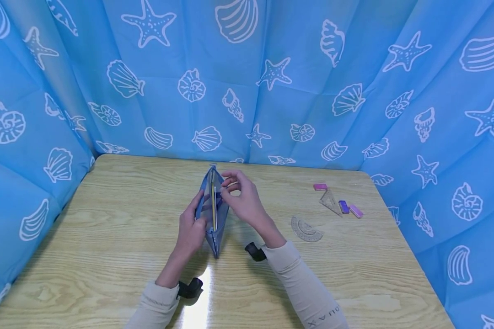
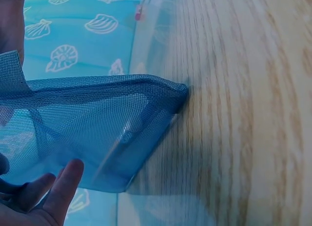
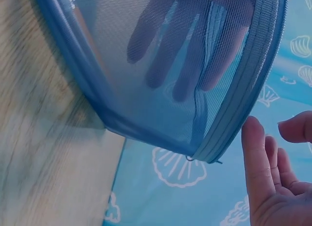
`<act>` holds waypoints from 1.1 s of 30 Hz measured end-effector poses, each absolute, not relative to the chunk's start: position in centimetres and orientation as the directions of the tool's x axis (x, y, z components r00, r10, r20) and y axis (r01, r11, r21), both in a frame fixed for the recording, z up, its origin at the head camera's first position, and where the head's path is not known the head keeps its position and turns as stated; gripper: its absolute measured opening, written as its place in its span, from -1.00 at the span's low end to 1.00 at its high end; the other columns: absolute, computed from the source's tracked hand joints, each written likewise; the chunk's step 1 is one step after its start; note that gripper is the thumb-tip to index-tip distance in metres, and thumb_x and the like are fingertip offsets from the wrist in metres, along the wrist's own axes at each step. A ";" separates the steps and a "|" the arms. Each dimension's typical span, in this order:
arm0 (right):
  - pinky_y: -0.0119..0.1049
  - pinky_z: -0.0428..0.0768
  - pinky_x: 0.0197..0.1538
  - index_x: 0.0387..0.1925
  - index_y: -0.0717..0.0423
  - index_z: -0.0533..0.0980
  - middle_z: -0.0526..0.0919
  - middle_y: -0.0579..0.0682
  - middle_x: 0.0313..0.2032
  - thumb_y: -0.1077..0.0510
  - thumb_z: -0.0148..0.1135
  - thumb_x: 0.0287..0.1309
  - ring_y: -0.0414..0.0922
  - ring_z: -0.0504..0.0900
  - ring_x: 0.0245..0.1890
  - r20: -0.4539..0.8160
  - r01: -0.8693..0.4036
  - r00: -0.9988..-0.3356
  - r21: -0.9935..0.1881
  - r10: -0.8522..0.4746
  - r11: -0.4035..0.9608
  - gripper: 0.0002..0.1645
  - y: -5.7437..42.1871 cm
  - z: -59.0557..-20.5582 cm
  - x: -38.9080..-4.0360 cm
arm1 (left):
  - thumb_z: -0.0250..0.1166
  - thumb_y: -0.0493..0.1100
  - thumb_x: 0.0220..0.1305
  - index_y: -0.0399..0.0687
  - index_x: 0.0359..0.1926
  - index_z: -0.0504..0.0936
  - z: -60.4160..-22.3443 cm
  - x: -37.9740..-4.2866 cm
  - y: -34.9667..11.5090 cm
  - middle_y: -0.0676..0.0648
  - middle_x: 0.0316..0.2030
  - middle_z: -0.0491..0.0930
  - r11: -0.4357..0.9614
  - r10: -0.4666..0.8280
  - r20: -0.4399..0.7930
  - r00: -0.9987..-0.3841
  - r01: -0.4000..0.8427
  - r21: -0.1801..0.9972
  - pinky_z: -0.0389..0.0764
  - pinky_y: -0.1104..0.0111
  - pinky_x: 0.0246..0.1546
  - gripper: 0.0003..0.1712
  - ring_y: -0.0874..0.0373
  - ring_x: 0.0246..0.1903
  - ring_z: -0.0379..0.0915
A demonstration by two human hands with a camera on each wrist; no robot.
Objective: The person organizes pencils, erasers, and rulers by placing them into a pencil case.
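A blue mesh zip pouch (image 1: pixel 219 235) stands on edge on the table, its mouth parted upward. Inside it lie a long thin yellow item (image 1: pixel 213 196) and a pale one; their kind is unclear. My left hand (image 1: pixel 192 228) holds the pouch's left wall, thumb on the near side. In the right wrist view, left-hand fingers (image 3: pixel 163 60) show through the mesh. At the right rim, my right hand (image 1: pixel 244 196) has bent, loose fingers with nothing seen between them. One right fingertip (image 3: pixel 253 126) is close to the zip edge; contact cannot be told.
On the table's right side lie a clear protractor (image 1: pixel 306 230), a clear set square (image 1: pixel 330 202), a pink eraser (image 1: pixel 319 187), a purple eraser (image 1: pixel 343 207) and a lighter pink eraser (image 1: pixel 356 210). A blue shell-print curtain (image 1: pixel 238 68) hangs behind the wooden table (image 1: pixel 127 219) and along both sides.
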State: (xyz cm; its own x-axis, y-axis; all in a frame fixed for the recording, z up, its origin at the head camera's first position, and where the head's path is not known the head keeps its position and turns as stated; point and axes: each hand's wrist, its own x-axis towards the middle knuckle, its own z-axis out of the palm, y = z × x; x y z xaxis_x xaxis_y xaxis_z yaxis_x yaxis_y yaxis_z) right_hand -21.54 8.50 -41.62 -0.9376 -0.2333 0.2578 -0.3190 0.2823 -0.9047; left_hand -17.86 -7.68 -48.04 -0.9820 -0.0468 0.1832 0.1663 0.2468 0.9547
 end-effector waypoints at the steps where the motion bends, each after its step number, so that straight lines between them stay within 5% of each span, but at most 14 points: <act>1: -0.21 0.69 -0.17 0.22 0.14 0.47 0.62 0.17 -0.05 0.26 0.18 0.35 0.00 0.67 -0.13 0.272 -0.332 -0.934 -0.900 -0.233 0.281 -0.57 8.6 -41.7 -21.5 | -0.01 -0.43 0.06 -0.17 0.56 0.19 -48.1 -17.9 -7.7 -0.25 0.38 0.44 0.246 -0.045 0.186 -0.982 0.169 0.954 0.37 -0.02 0.27 -0.07 -0.15 0.40 0.29; 12: 0.05 0.61 0.17 0.16 0.29 0.56 0.64 0.26 0.06 0.34 0.17 0.35 0.15 0.64 0.03 0.322 -0.393 -0.904 -0.885 -0.280 0.250 -0.63 10.2 -42.7 -21.3 | -0.02 -0.45 0.06 -0.16 0.56 0.18 -48.1 -17.9 -7.6 -0.24 0.38 0.44 0.228 -0.036 0.187 -0.982 0.174 0.958 0.34 -0.05 0.34 -0.07 -0.17 0.43 0.26; 22: 0.10 0.57 0.20 0.16 0.26 0.56 0.66 0.19 0.06 0.32 0.23 0.32 0.07 0.65 0.03 0.316 -0.447 -0.880 -0.804 -0.354 0.392 -0.61 12.6 -44.2 -20.4 | 0.01 -0.44 0.05 -0.18 0.55 0.19 -48.0 -17.8 -7.6 -0.23 0.37 0.46 0.224 -0.038 0.177 -0.983 0.164 0.961 0.29 -0.02 0.38 -0.07 -0.15 0.45 0.23; 33: 0.19 0.52 0.20 0.20 0.25 0.51 0.59 0.27 0.14 0.30 0.24 0.32 0.21 0.59 0.08 0.199 -0.381 -0.904 -0.777 -0.379 0.501 -0.57 16.7 -46.1 -19.1 | -0.01 -0.44 0.08 -0.18 0.56 0.17 -48.1 -18.0 -7.5 -0.20 0.38 0.46 0.214 -0.015 0.186 -0.982 0.179 0.960 0.33 -0.04 0.35 -0.08 -0.19 0.39 0.33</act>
